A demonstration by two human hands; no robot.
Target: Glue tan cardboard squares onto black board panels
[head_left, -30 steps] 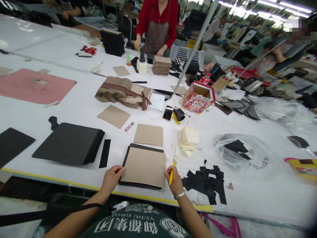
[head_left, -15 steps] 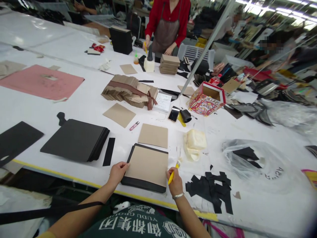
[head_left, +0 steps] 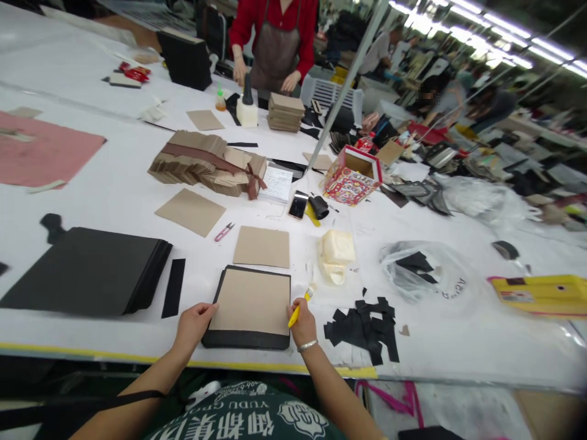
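A beige cardboard panel (head_left: 252, 300) lies on a slightly larger black sheet (head_left: 247, 340), which shows as a margin, widest along the near side. My left hand (head_left: 196, 324) pinches the panel's left edge between thumb and fingers. In my right hand (head_left: 303, 324) is a yellow-handled brush (head_left: 300, 307), bristles pointing up and away, while the fingers rest at the panel's right edge. Just beyond lies another beige panel (head_left: 261, 247). A cream-coloured glue pot (head_left: 337, 253) stands to the right, past the brush.
Black sheets (head_left: 87, 269) are stacked at left, beside a black strip (head_left: 173, 288). Black scraps (head_left: 362, 327) lie right. Farther back are pink snips (head_left: 224, 231), a phone (head_left: 298, 205), tied cardboard pieces (head_left: 206, 162), a red box (head_left: 353, 175) and a slanting pole (head_left: 343, 91). A person in red (head_left: 275, 36) stands opposite.
My view has swung to the right, so everything appears farther left. Both hands stay at the panel's sides, and the brush remains in my right hand.
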